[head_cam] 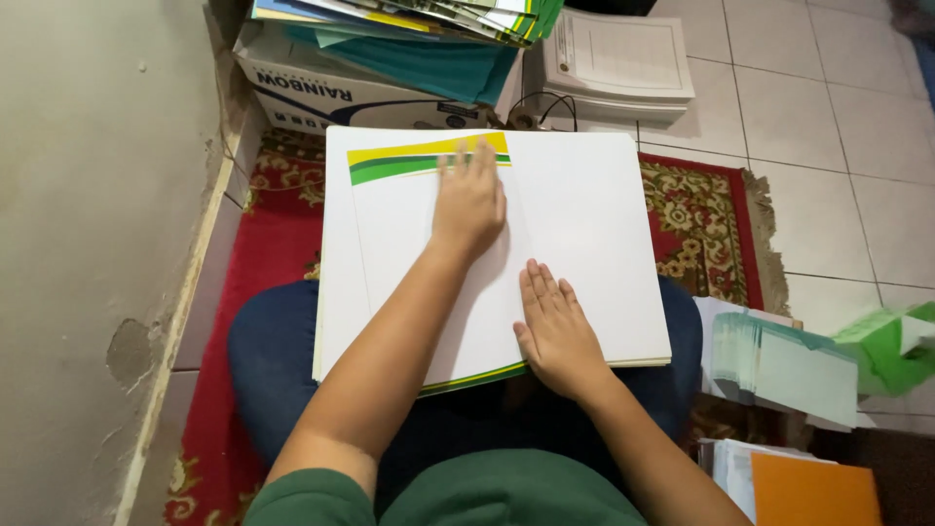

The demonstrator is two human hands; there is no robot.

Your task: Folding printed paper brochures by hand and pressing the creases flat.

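A white folder (575, 244) with yellow and green bands lies in the middle of the frame, on top of a stack of white sheets (336, 321) resting on the person's lap. One band runs across its upper edge, a thinner one along its lower edge. The left hand (469, 200) lies flat on the folder's upper centre, fingers stretched and close together, their tips touching the yellow band; it grasps nothing. The right hand (555, 331) presses flat on the folder's lower centre, fingers spread a little and pointing up the frame, wrist at the lower edge; it too grips nothing.

Under the lap a red rug (706, 229) with a gold pattern covers the floor, its fringe meeting pale tiles (838, 146) at the right. At the upper centre a white box (331, 93) with blue print stands just beyond the sheets, and on it sits a slanting pile of folders (429, 39), teal, yellow and green at their edges. To its right, at the top, a stack of printed white forms (618, 58) rests on the tiles, with a black cable (545, 102) beside it. At the lower right lie a fanned bundle of pale green slips (779, 360), a green paper packet (891, 346) and an orange folder (813, 492). A rough grey wall (88, 244) fills the left side
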